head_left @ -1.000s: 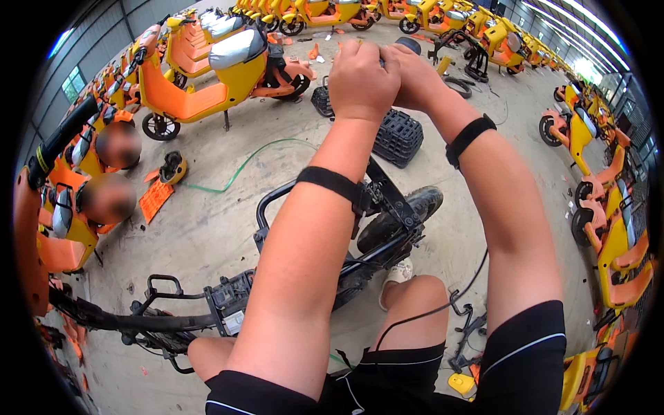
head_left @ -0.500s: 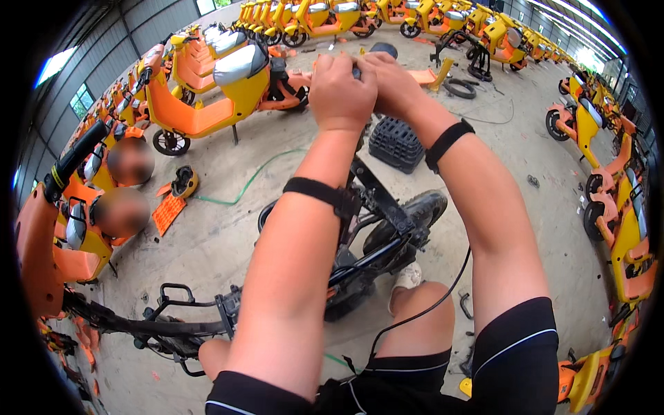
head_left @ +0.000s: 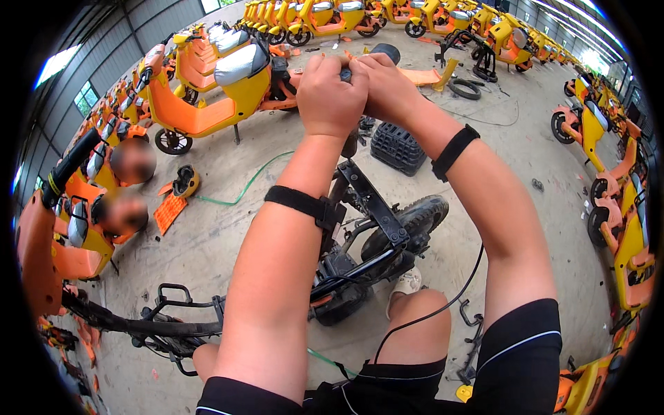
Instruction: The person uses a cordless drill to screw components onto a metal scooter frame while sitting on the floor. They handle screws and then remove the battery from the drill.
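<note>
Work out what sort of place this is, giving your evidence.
Probably a shed where scooters are stored and repaired or dismantled: many yellow-and-orange scooters in rows, a bare black vehicle frame, and a ribbed metal wall.

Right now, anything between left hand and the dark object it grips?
Nothing visible: the left hand closes around the dark object, one end showing, the rest hidden. The right hand is right beside it.

Satin black metal frame (head_left: 373,202), matt rubber tyre (head_left: 437,209), matt black plastic crate (head_left: 399,146), glossy yellow plastic scooter body (head_left: 247,86), shiny silver seat (head_left: 241,66), dull concrete floor (head_left: 187,256), matt cloth sleeve (head_left: 522,346)
</note>
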